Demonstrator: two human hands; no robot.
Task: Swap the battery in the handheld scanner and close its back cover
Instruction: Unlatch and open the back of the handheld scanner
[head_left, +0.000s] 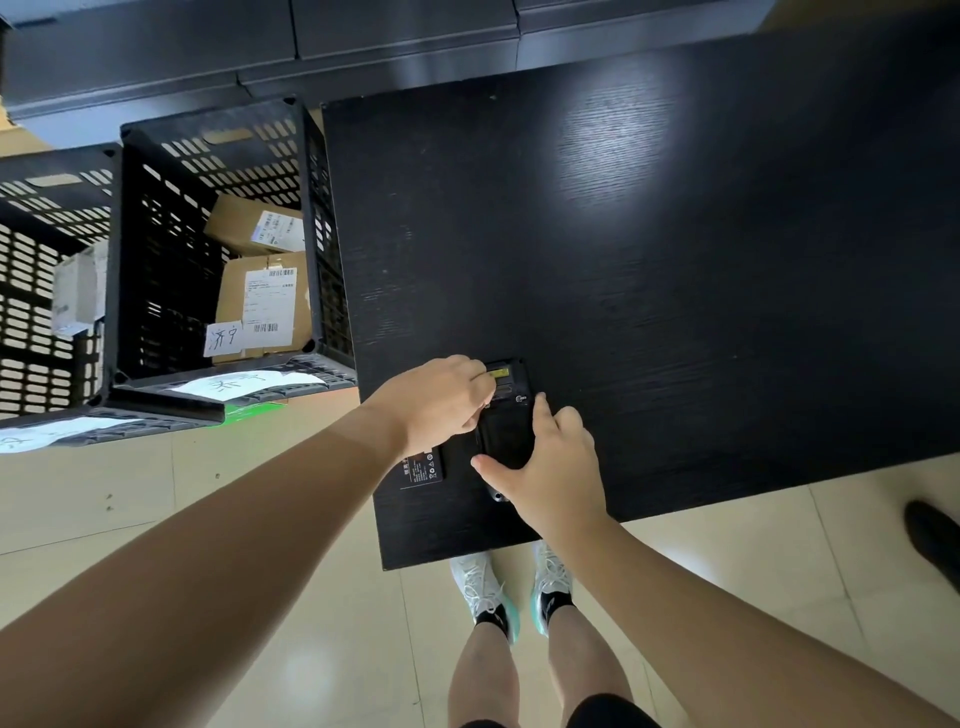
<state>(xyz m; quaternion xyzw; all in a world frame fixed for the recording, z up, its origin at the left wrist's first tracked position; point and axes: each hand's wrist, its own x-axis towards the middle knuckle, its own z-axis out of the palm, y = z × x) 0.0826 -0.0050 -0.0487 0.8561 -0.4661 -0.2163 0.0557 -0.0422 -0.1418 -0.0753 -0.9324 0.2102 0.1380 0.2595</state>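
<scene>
Near the table (675, 260) edge, both hands' fingers clamp the scanner (506, 431); open tabletop beyond.

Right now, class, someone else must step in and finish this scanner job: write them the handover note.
Left hand: fingers at the scanner's top end, beside the yellow label.
Right hand: steadying the scanner face down on the black table.
A loose battery lies just left of the scanner.
Done: unclear whether the cover is latched.
Left: confirm the battery swap, close the cover.
</scene>
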